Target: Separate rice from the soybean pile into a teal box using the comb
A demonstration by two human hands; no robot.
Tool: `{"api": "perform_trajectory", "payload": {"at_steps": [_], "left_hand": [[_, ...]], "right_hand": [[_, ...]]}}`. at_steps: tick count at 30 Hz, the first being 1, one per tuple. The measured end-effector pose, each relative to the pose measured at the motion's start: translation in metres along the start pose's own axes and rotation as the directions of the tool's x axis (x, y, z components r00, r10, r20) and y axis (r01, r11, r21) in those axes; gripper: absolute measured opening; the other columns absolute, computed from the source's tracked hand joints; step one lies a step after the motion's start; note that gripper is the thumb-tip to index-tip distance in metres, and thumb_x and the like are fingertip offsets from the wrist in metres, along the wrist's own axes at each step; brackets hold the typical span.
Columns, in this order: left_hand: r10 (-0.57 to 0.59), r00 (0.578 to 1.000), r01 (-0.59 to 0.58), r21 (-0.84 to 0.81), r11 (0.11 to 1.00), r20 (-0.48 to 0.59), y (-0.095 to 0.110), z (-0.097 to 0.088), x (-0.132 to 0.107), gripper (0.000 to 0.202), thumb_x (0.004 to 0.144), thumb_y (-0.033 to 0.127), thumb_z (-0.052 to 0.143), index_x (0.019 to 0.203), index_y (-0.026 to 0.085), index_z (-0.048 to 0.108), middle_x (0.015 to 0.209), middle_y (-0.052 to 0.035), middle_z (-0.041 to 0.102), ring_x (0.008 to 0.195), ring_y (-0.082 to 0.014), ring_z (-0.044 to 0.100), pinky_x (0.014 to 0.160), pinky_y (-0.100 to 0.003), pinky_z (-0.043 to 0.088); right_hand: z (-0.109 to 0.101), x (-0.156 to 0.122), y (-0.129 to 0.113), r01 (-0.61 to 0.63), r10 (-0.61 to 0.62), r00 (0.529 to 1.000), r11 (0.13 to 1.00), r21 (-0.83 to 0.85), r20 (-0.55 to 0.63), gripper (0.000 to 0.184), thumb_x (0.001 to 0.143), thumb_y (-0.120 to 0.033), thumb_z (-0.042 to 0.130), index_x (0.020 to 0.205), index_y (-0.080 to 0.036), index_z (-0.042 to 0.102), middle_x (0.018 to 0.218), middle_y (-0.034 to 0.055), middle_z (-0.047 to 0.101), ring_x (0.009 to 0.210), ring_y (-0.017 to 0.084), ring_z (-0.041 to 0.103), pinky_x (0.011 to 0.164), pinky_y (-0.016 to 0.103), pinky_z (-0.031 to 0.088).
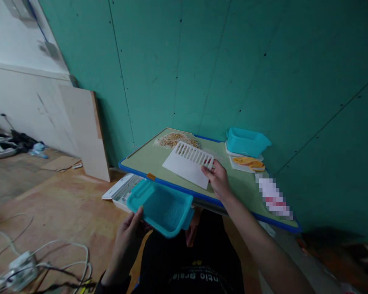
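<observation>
My left hand (133, 223) grips the near-left rim of a teal plastic tub (164, 206), holding it tilted just below the table's front edge. The tub's inside faces me and I see nothing in it. In my right hand (216, 177) is a white slotted plastic scraper (187, 167), pinched at its right end. Its row of slots points away from me, over the tabletop. Beyond the scraper lies a spread pile of tan and white grains (174, 140), partly hidden behind its upper edge.
The green table (236, 190) has a blue rim. A second teal tub (248, 142) and a yellow cloth-like item (248, 163) rest at its back right. A green wall (202, 61) stands behind. Cables and a power strip (23, 267) lie on the floor at left.
</observation>
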State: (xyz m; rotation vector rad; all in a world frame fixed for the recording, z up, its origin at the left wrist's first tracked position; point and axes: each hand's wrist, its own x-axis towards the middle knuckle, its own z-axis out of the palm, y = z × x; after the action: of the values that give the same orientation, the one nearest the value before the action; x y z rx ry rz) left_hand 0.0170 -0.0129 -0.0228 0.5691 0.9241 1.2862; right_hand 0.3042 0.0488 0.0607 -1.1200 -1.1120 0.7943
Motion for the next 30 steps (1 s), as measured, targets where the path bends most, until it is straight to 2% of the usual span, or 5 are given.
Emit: {"api": "perform_trajectory", "payload": {"at_steps": [6,10,14,22,30], "left_hand": [[-0.014,0.999,0.013,0.022,1.000,0.031,-0.003,0.002,-0.003,0.029,0.068,0.047,0.088,0.072,0.023,0.073,0.062,-0.0002,0.070,0.055,-0.0183,0.065,0.057,-0.028,0.057],[-0.038,0.998,0.037,0.015,0.999,0.054,-0.006,0.004,-0.003,0.029,0.068,0.048,0.088,0.073,0.024,0.074,0.064,-0.0015,0.072,0.057,-0.0205,0.067,0.058,-0.030,0.058],[-0.070,0.997,0.069,0.037,0.997,0.019,-0.011,0.005,0.001,0.033,0.065,0.048,0.090,0.079,0.021,0.076,0.068,-0.0037,0.074,0.063,-0.0219,0.071,0.059,-0.029,0.059],[-0.087,0.996,0.087,-0.015,0.996,0.013,-0.024,0.002,0.007,0.035,0.060,0.049,0.092,0.074,0.022,0.074,0.061,-0.0013,0.070,0.060,-0.0234,0.070,0.056,-0.031,0.059],[-0.100,0.994,0.100,-0.012,0.995,-0.045,-0.010,0.011,0.001,0.038,0.057,0.053,0.092,0.070,0.022,0.073,0.063,-0.0008,0.070,0.055,-0.0197,0.065,0.055,-0.030,0.057]], "right_hand": [[-0.112,-0.041,-0.019,0.145,-0.273,0.938,0.869,-0.474,-0.213,0.039,0.083,-0.054,0.070,0.106,-0.023,0.068,0.111,0.0119,0.076,0.108,0.033,0.069,0.094,0.048,0.053],[-0.146,-0.056,-0.018,0.058,-0.350,0.894,0.710,-0.702,-0.279,0.031,0.084,-0.053,0.066,0.097,-0.024,0.069,0.096,0.0119,0.078,0.097,0.033,0.071,0.085,0.045,0.055],[-0.145,-0.052,-0.010,-0.002,-0.371,0.884,0.608,-0.794,-0.286,0.030,0.087,-0.053,0.059,0.090,-0.025,0.066,0.091,0.0122,0.077,0.091,0.033,0.071,0.079,0.043,0.053],[-0.125,-0.019,-0.001,0.066,-0.329,0.926,0.621,-0.781,-0.183,0.029,0.089,-0.051,0.057,0.091,-0.024,0.065,0.093,0.0120,0.076,0.092,0.031,0.070,0.080,0.040,0.052],[-0.091,0.017,0.009,0.161,-0.364,0.928,0.583,-0.797,-0.079,0.019,0.086,-0.041,0.059,0.083,-0.022,0.061,0.088,0.0120,0.075,0.087,0.028,0.069,0.074,0.035,0.049]]}}
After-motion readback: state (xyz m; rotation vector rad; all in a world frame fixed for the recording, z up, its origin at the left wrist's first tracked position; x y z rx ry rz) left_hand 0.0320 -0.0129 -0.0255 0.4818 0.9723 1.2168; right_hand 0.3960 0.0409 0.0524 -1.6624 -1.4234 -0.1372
